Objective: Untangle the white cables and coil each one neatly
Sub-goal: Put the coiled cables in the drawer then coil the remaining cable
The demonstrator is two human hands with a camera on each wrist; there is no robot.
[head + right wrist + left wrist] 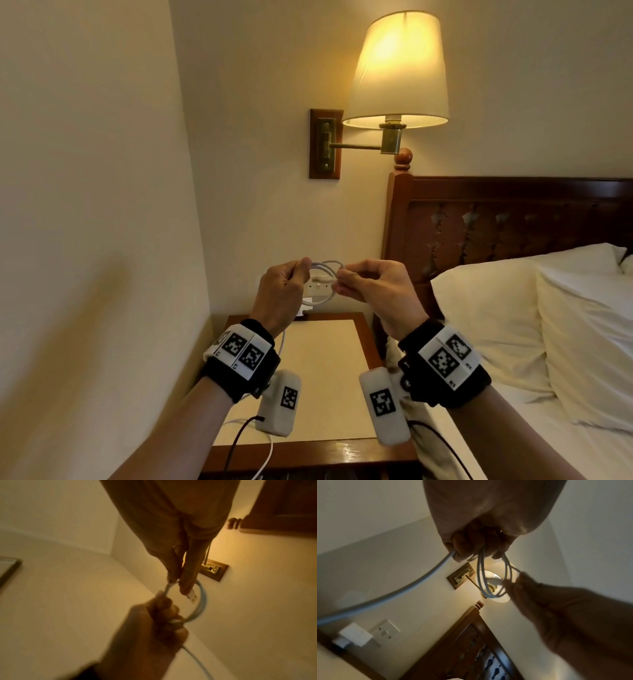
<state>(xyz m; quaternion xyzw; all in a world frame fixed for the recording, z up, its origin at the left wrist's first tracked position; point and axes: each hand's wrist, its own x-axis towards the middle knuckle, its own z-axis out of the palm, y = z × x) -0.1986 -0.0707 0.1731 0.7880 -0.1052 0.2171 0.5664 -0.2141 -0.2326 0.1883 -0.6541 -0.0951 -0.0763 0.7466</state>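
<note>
A white cable is wound into a small coil [325, 264] that I hold up between both hands above the nightstand. My left hand [301, 274] grips the coil's left side, and in the left wrist view the fingers [479, 546] curl round several loops [481, 574]. My right hand [342, 281] pinches the coil's right side. In the right wrist view its fingertips [187, 586] hold the loop [203, 601] together with a white USB plug [193, 597]. A loose tail [402, 591] runs from my left hand down and to the left.
The wooden nightstand [322, 377] with a cream top stands below my hands, with more white cable [270, 452] trailing at its front left. A white charger [355, 635] sits at a wall socket. A lit wall lamp [397, 68], a headboard [513, 219] and pillows [496, 325] are to the right.
</note>
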